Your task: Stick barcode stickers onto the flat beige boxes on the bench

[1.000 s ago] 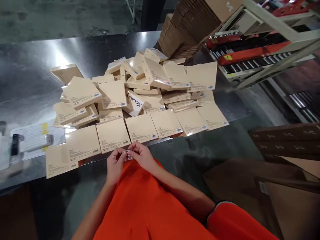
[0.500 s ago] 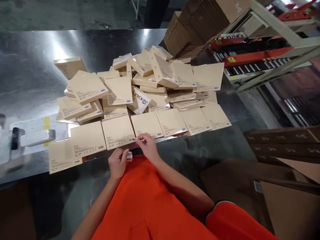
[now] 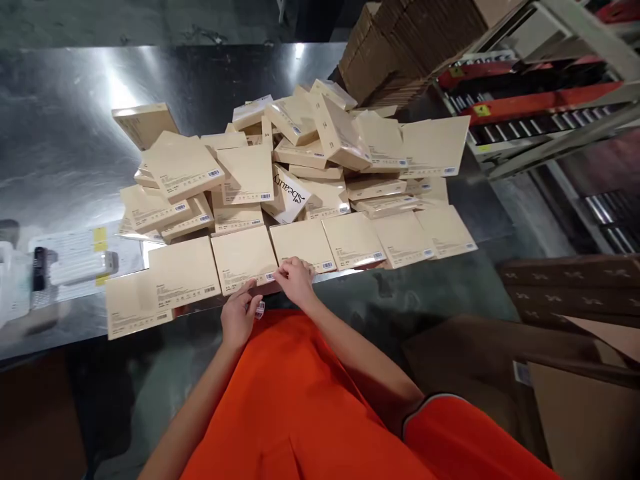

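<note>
My right hand (image 3: 296,280) has its thumb and fingertips pinched together at the lower right corner of a cream flat box (image 3: 243,257). They touch the edge of a small barcode label (image 3: 270,275) lying at that corner. Just left of it, my left hand (image 3: 238,316) is closed, with a short strip of barcode labels (image 3: 260,309) sticking out beside the thumb. Its index finger reaches to the box's front edge. More cream boxes, such as one to the right (image 3: 303,245) and one to the left (image 3: 184,272), stand in the same front row.
Behind the row, a loose heap of cream boxes (image 3: 245,175) covers the metal table (image 3: 60,133). Papers and a white device (image 3: 83,269) lie at the left. Folded cartons (image 3: 395,47) stand at the back right, near a roller conveyor (image 3: 540,107). Brown cartons (image 3: 570,287) sit lower right.
The barcode label has gone from between my right fingertips onto the box corner. My left index finger has stretched forward to the box edge. The whole view has shifted slightly.
</note>
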Demonstrator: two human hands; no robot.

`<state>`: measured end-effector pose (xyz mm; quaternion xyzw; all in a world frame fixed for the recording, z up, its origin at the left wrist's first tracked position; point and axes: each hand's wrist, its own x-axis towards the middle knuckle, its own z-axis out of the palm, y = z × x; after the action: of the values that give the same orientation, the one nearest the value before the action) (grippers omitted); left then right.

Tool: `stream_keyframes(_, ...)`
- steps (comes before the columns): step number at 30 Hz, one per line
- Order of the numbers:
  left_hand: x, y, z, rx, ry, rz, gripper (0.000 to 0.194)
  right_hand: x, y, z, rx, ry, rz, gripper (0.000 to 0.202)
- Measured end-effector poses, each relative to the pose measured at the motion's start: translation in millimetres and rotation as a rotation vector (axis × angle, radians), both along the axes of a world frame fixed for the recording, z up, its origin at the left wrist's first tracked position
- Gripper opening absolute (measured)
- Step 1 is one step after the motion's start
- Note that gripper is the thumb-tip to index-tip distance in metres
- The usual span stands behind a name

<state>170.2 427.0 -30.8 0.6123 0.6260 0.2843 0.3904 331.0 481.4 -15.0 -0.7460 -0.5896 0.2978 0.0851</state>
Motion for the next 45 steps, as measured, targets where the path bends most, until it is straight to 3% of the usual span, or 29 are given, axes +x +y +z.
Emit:
stream_keyframes(17,-2,0,-0.2,-0.009,0.009,-0.004,0.033,-4,-2,-0.9,0.087,-0.200,0.125,0.019)
stream_keyframes(22,-1,0,2.2,-0.040,0.010,0.012,0.034,-1,10,2.8,0.013,-0.221,0.049,0.020)
stream_keyframes(27,-1,2,7.3,-0.060,-0.082,0.036,0.032,7,19,4.6,-0.009,-0.068,-0.013,0.012)
stream_keyframes(32,-4,1,29.2,-0.035,-0.211,0.164,0.026,10,0,17.8,0.049,0.140,0.050,0.004)
stream_keyframes(36,3,-6,51.0,-0.004,-0.254,0.308,0.027,-7,-29,34.0,-0.004,0.784,0.169,0.026)
stream_keyframes(39,11,-12,62.4,-0.030,-0.308,0.407,0.025,-16,-39,43.2,-0.129,1.166,0.070,0.022)
stream_keyframes(41,14,-17,67.2,-0.049,-0.369,0.440,0.028,-16,-36,46.7,-0.215,1.238,0.020,0.018)
stream_keyframes(45,16,-25,71.1,-0.127,-0.496,0.438,0.027,-10,-27,49.5,-0.282,1.250,0.076,0.020)
